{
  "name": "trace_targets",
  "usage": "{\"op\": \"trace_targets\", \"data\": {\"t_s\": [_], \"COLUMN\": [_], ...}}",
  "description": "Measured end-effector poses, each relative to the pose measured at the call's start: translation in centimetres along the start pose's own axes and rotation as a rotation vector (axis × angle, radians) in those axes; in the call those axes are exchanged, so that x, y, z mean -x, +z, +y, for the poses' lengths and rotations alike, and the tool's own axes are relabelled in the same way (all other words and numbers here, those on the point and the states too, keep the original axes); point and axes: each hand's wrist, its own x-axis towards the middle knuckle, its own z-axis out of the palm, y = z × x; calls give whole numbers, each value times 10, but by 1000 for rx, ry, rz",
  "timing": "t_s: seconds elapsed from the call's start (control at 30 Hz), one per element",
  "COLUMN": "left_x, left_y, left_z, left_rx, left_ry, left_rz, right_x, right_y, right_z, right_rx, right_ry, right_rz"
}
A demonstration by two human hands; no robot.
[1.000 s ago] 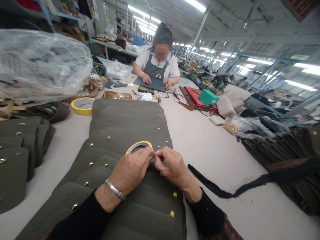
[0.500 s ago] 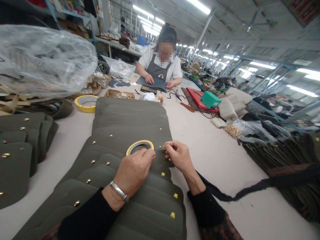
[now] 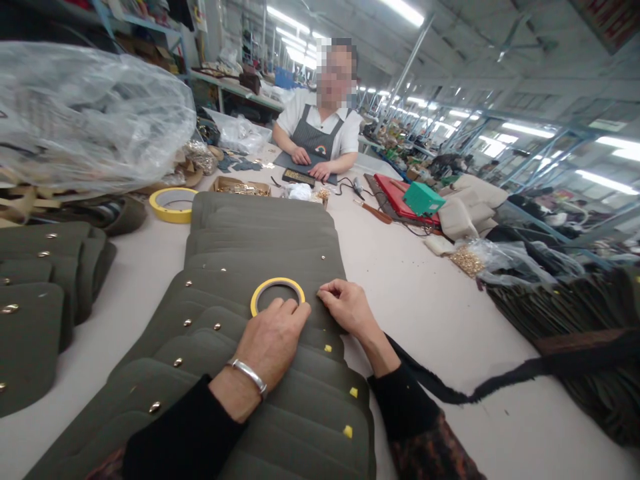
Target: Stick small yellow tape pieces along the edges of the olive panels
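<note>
Dark green panels (image 3: 260, 233) lie overlapped in a long row, with small metal studs along their left part and yellow tape bits (image 3: 353, 393) near their right edges. My left hand (image 3: 273, 340), a silver bangle at its wrist, grips a yellow tape roll (image 3: 256, 293) over the panels. To its right, my right hand (image 3: 345, 305) is pinched at the panels' right edge, thumb and forefinger together; whatever is between the fingertips is too small to make out.
Across the table (image 3: 400, 267) a person (image 3: 320, 127) rests both hands on a dark piece. Another tape roll (image 3: 173, 205), a plastic bag (image 3: 95, 113) and more panels (image 3: 30, 333) are at left. A green box (image 3: 423, 199), black strip (image 3: 450, 393) and stacked pieces (image 3: 590, 333) are at right.
My right hand has moved slightly left and now covers the stud near its fingertips. The tape roll in my left hand has tilted a little. The person across has raised their head and shifted one hand inward.
</note>
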Motion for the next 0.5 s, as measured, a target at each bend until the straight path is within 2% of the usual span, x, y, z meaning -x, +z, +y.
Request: {"op": "trace_targets", "data": {"t_s": [0.17,0.27,0.33,0.43,0.5], "left_x": [1,2,3,2,0], "left_y": [0,1,2,2,1], "left_z": [0,0,0,-1,-2], "left_rx": [14,17,14,9,6], "left_ry": [-10,-8,-10,-14,-14], "left_rz": [-7,-1,5,0,-11], "right_x": [-2,1,5,9,10], "right_y": [2,-2,-7,-14,-14], "right_z": [-6,-3,2,9,9], "right_rx": [253,297,270,229,287], "right_ry": [-66,-93,-129,-284,-408], "right_rz": [4,7,60,115,61]}}
